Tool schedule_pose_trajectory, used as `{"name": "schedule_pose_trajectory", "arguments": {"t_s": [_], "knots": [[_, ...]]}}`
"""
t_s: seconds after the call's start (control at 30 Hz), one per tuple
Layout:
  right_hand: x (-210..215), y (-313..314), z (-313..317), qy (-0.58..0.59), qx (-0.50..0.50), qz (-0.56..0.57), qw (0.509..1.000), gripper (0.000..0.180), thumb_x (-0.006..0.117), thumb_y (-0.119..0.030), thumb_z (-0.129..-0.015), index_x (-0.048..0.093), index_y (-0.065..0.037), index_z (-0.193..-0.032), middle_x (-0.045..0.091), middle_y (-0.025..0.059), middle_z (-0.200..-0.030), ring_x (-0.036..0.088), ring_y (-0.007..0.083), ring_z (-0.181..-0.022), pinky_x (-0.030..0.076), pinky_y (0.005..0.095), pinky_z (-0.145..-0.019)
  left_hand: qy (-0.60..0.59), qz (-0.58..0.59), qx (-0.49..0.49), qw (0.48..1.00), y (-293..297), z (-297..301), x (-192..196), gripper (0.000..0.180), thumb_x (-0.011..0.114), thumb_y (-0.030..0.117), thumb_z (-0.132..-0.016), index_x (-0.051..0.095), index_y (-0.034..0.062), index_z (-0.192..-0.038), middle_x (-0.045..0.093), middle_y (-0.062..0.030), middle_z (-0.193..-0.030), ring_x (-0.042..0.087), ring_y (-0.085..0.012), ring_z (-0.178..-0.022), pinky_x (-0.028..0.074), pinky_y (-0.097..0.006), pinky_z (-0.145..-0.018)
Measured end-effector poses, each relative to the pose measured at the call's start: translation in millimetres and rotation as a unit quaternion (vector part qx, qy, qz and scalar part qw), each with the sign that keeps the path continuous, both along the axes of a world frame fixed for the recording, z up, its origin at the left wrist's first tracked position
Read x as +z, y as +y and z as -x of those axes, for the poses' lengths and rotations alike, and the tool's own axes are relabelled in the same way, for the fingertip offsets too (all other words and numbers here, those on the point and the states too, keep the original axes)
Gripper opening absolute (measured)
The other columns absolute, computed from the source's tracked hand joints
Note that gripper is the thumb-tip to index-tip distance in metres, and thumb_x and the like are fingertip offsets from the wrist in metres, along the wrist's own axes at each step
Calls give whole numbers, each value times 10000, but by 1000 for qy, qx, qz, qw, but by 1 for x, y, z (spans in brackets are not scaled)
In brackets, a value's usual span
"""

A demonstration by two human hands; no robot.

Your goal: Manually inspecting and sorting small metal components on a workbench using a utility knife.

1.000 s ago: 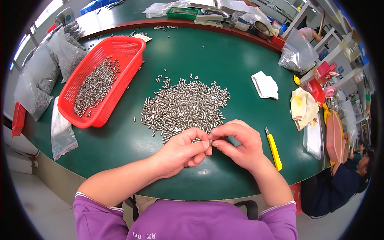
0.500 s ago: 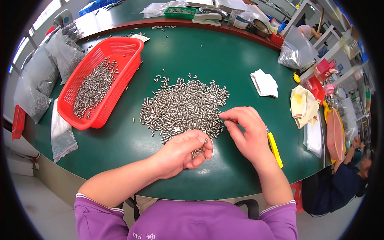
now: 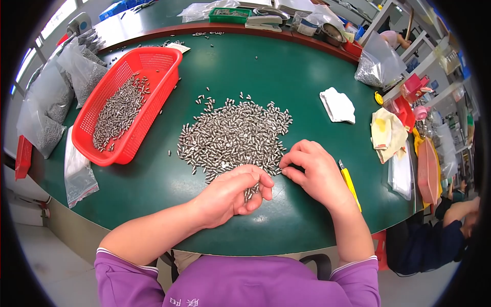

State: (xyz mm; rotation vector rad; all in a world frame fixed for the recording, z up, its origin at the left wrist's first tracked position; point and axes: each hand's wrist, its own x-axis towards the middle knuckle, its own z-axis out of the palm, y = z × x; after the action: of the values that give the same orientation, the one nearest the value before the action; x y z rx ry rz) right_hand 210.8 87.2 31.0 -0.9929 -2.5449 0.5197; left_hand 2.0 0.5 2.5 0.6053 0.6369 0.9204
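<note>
A broad heap of small silvery metal pins with tapered ends (image 3: 230, 135) lies on the green table. At its near edge my left hand (image 3: 220, 199) is curled, palm turned inward, around several of these metal pins (image 3: 250, 192). My right hand (image 3: 317, 174) is at the heap's right near edge, thumb and forefinger pinched together by the outermost pins. Whether a pin is between those fingertips is too small to make out. To the left stands a red perforated plastic basket (image 3: 166, 84) with many more such pins in it.
A yellow utility knife (image 3: 350, 187) lies right of my right forearm. Farther right are a white cloth (image 3: 337, 106) and a stained cloth (image 3: 387, 134). Clear bags of metal parts (image 3: 48, 105) stand at the left edge. Another person (image 3: 429, 240) sits at the right.
My right hand has moved down and slightly left along the heap's edge, its thumb and forefinger closing together. The left hand has hardly moved. The person at the right has shifted.
</note>
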Motion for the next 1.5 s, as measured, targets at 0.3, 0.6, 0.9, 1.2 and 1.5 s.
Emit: {"name": "schedule_pose_trajectory", "arguments": {"t_s": [0.3, 0.6, 0.9, 1.2, 1.5], "knots": [[2, -6, 11, 111, 66, 85, 988, 102, 687, -88, -801, 637, -81, -890, 575, 63, -872, 565, 256, -890, 473, 358, -781, 7, 5, 4, 1000, 0, -1, 0, 175, 454, 222, -1001, 522, 61, -1015, 576, -58, -912, 447, -80, -633, 339, -206, -506], [-2, -11, 16, 198, 105, 186, 957, 96, 688, -65, -833, 661, -70, -925, 612, 39, -891, 587, 195, -856, 490, 314, -735, 11, 15, -1, 1000, -1, -2, 4, 130, 551, 184, -965, 478, 82, -1001, 577, -20, -869, 434, -45, -611, 318, -192, -492], [-5, -12, 17, 203, 59, 64, 975, 103, 693, -61, -806, 683, -86, -906, 628, 50, -862, 603, 229, -846, 489, 341, -749, 15, 7, -5, 1000, 0, -2, 2, 135, 509, 207, -986, 503, 75, -1012, 575, -35, -867, 438, -58, -610, 326, -196, -493], [-4, 6, 3, 67, -73, -70, 993, 111, 663, -49, -794, 657, -87, -899, 607, 55, -870, 592, 271, -863, 494, 377, -752, -7, 10, -12, 1000, -1, 2, -1, 213, 452, 230, -991, 556, 48, -1024, 583, -73, -907, 456, -95, -624, 345, -210, -505], [-10, 4, 2, 17, -44, -22, 999, 117, 698, -84, -769, 657, -77, -878, 597, 61, -856, 587, 265, -876, 487, 379, -766, -4, 15, -17, 1000, 0, 0, -3, 193, 459, 208, -983, 560, 49, -1024, 585, -75, -956, 474, -98, -680, 374, -223, -545]]}}
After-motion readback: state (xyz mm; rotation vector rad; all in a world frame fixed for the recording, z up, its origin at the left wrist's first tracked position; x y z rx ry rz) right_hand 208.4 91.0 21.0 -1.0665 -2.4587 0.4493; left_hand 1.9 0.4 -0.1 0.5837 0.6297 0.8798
